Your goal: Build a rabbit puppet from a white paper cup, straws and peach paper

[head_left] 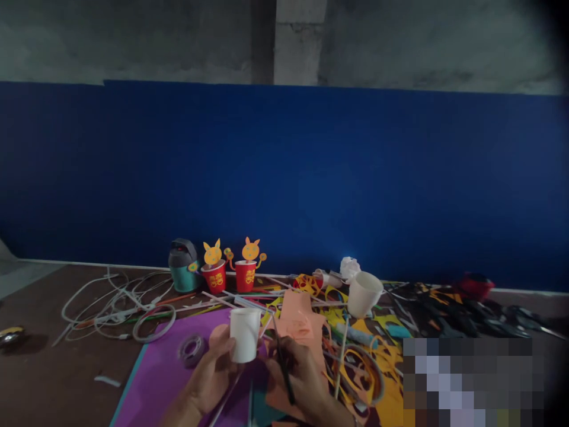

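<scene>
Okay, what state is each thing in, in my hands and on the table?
White cup: roughly vertical, held in left hand
Dark slim tool: held in right hand
Red cups: standing, open side up
Other white cup: open side up
White paper: crumpled
Cable: loosely tangled
Tape roll: lying flat
Purple sheet: spread flat
Yellow paper: cut into scraps

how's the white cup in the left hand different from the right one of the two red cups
The white cup looks plain, while the red cup bears gold markings.
The white cup is held in the left hand; the red cup stands on the table.
The white cup has nothing visible attached, whereas the red cup carries a cat-eared cutout.
Both are cups, roughly upright.
</scene>
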`<control>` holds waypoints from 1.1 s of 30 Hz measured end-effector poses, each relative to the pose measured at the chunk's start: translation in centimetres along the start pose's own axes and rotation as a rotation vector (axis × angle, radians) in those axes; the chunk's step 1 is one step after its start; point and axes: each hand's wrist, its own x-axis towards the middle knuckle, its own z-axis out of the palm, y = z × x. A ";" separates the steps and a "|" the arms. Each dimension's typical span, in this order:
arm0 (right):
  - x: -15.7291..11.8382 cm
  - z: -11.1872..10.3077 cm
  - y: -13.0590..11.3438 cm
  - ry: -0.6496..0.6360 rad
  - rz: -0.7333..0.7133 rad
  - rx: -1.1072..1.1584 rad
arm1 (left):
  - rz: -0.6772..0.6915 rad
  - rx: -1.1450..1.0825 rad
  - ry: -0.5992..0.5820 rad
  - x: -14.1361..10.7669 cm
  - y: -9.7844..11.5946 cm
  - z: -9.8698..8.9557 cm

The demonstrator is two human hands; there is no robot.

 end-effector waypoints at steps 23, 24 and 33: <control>-0.5 -0.4 -0.3 -0.069 -0.011 -0.229 | -0.007 -0.057 0.000 1.0 0.5 4.0; -0.5 -0.4 -0.2 -0.066 -0.011 -0.265 | -0.017 -0.050 -0.002 1.0 0.7 4.1; -0.3 -0.3 -0.6 -0.118 0.067 -0.151 | 0.049 0.148 0.131 2.6 0.7 2.6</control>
